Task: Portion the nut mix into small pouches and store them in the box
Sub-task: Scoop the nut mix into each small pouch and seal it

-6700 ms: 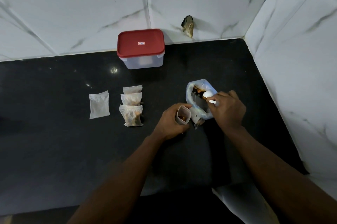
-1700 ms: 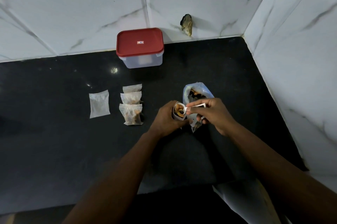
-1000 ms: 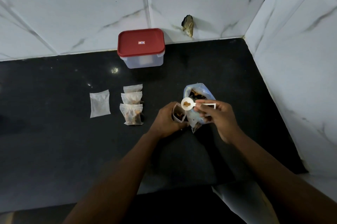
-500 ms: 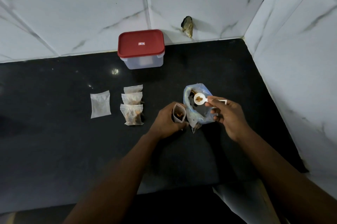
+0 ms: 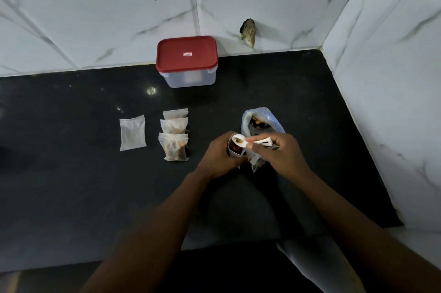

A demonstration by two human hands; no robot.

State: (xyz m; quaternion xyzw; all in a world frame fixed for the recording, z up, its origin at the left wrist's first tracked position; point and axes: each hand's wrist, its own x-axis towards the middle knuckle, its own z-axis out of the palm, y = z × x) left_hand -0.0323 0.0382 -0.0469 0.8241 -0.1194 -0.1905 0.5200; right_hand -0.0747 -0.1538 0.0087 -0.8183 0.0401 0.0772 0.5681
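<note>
My left hand (image 5: 218,154) holds a small clear pouch (image 5: 235,150) upright with its mouth open; nuts show inside. My right hand (image 5: 280,153) grips a white scoop (image 5: 248,143) by the handle, its bowl with a few nuts tipped over the pouch mouth. Behind the hands stands the open bag of nut mix (image 5: 261,123). Three filled pouches (image 5: 175,134) lie in a column to the left, and a flat pouch (image 5: 132,132) lies further left. The clear box with a red lid (image 5: 187,61) stands shut against the back wall.
The black counter (image 5: 71,185) ends at a white tiled wall on the right (image 5: 393,101) and at the back. A small dark lump (image 5: 248,32) sticks to the back wall. The counter's front edge runs below my forearms.
My right hand has carried the loaded scoop from above the nut bag leftward to the mouth of the pouch. My left hand has held the pouch in the same place.
</note>
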